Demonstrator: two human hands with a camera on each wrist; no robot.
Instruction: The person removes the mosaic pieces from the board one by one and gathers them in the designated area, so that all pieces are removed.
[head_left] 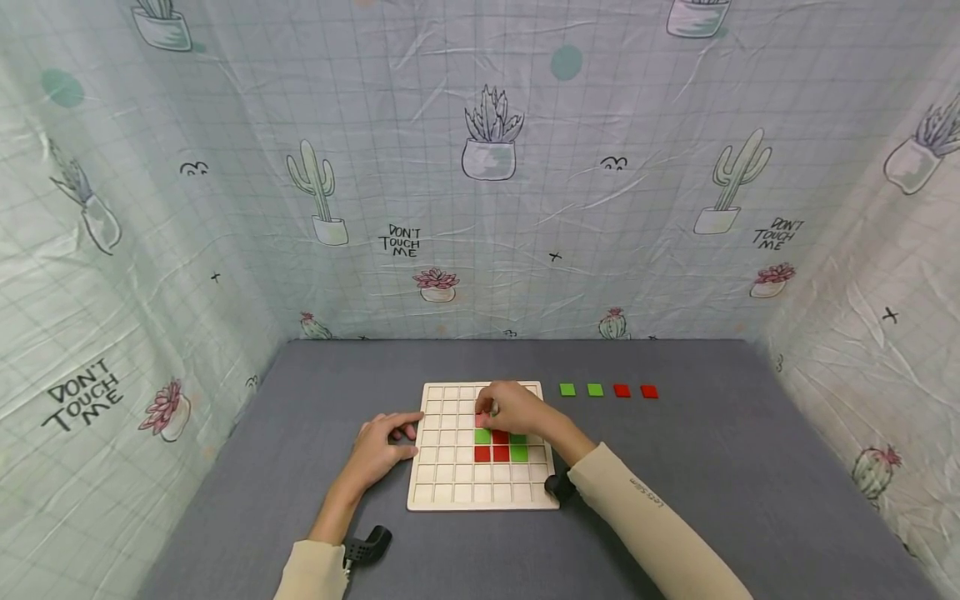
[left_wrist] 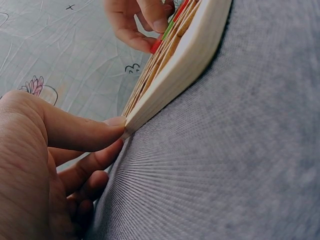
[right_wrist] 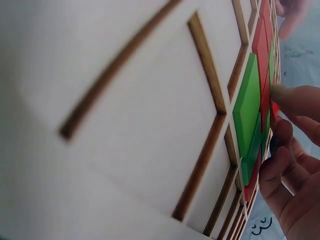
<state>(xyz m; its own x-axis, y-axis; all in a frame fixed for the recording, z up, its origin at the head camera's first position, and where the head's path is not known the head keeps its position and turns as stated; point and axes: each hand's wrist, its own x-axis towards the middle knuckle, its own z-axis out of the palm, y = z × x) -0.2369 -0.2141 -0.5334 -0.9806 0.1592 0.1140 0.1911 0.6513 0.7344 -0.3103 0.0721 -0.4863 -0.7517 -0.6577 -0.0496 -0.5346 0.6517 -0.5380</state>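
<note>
A pale wooden grid board (head_left: 450, 497) lies flat on the grey table. My left hand (head_left: 378, 450) rests beside its left edge, thumb and index finger spread and touching the rim. In the left wrist view, the thumb (left_wrist: 90, 131) presses on the board's corner edge. My right hand (head_left: 517, 408) is over the upper middle of the board, its thumb and fingers pinching a red square tile (head_left: 481, 421) at a cell. Just below that sit a green tile (head_left: 482, 437) and several other red and green tiles. The right hand partly covers the cells beneath it.
To the right of the board, two green tiles (head_left: 581, 389) and two red tiles (head_left: 636, 391) lie in a row. Black wrist cameras (head_left: 367, 546) are strapped at both wrists. A patterned cloth (head_left: 525, 250) hangs behind the table and along its sides.
</note>
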